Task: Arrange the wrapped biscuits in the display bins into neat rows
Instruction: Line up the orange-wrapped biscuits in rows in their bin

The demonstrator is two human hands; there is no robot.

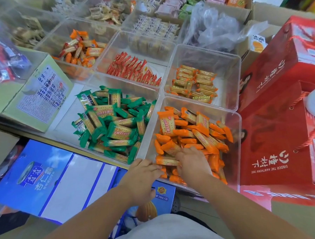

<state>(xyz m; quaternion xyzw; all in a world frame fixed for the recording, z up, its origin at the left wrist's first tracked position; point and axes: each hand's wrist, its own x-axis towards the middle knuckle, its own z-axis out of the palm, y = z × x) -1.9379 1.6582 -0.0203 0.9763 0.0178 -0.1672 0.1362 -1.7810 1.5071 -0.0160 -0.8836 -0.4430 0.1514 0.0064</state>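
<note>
1. Front right bin (235, 115) – clear plastic, at the near edge of the display; holds the orange-wrapped biscuits (199, 135) in a loose heap, packets pointing every way, no rows formed
2. Left hand (144, 167) – at the near left corner of that bin, fingers bent over the rim and meeting the left end of one orange packet (167, 160) that lies crosswise on the heap; whether they pinch it cannot be told
3. Right hand (190, 161) – inside the same bin, palm down on the heap, against the right end of that packet; fingertips are buried among the wrappers, so a grip cannot be told
4. Front left bin (65, 124) – clear, touching the first; green-wrapped biscuits (117, 125) jumbled, piled toward its right side
5. Bin behind the green one – red packets (132, 69), standing on edge in a slanting row
6. Bin behind the orange one – gold-wrapped biscuits (195, 82), loosely heaped
7. Farther left bin – mixed orange and red packets (81, 48), unsorted
8. Back rows – more bins and cartons of wrapped snacks, blurred; a crumpled plastic bag (212, 25) over one
9. Red gift boxes (278, 76) – stacked just right of the bins, cord handles
10. Pale green carton (42, 94) – left of the bins
11. Blue carton (46, 176) – below the display's near edge, at the left
</note>
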